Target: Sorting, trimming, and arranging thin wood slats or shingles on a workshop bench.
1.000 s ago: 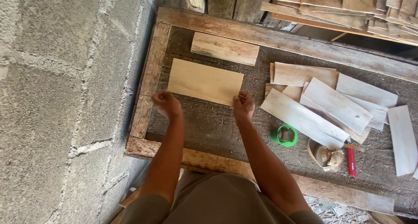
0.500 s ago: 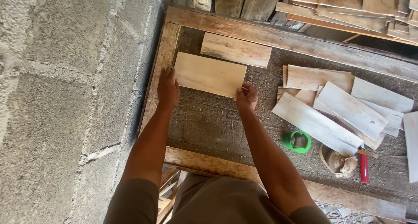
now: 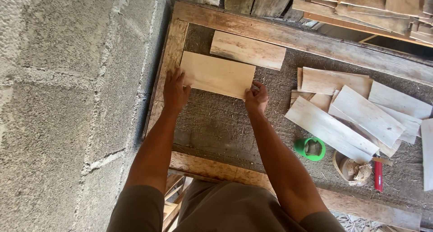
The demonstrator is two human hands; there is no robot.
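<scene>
Pale wood, a thin rectangular veneer sheet [image 3: 218, 74], lies flat at the ten o'clock part of the rough grey fibre-topped table [image 3: 216, 123], just below a second, streakier pale wooden sheet [image 3: 247, 50]. The left hand [image 3: 175, 90] rests flat and open on its nine o'clock end, overlapping the worn wooden frame rail [image 3: 169, 60]. The right hand [image 3: 256, 97] has its grip closed, pinching the sheet's five o'clock corner. At three o'clock a loose pile of pale veneer strips [image 3: 356, 112] sprawls; below it sit a green tape roll [image 3: 310, 148], a small woven basket [image 3: 352, 168] and a red-handled tool [image 3: 378, 174].
</scene>
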